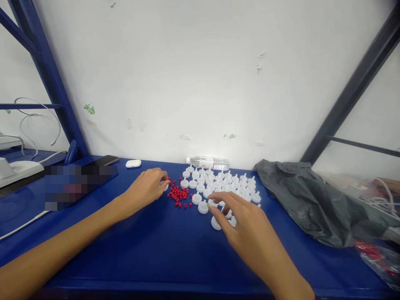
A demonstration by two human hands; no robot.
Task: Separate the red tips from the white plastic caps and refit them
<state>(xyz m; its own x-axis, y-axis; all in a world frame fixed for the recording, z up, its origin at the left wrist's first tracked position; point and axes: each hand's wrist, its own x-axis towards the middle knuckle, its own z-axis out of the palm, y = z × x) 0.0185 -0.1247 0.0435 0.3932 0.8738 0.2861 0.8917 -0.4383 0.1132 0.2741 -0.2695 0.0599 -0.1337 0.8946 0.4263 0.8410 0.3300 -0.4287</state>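
Observation:
My left hand (150, 184) is low over the blue table, left of a loose pile of small red caps (178, 193). Its fingers are closed on a white spouted lid (165, 186), mostly hidden by the fingertips. Red shows close to those fingertips, but I cannot tell whether it is on the lid. My right hand (242, 214) reaches over the near side of a large group of white spouted lids (203, 207). Thumb and forefinger curve apart, with lids visible below and between them. Several lids are hidden under this hand.
A clear plastic bottle (210, 162) lies against the wall behind the lids. A white earbud case (133, 163) and a phone (108, 160) lie left. On the right are a crumpled grey plastic bag (312, 200) and a clear bag with red contents (375, 254).

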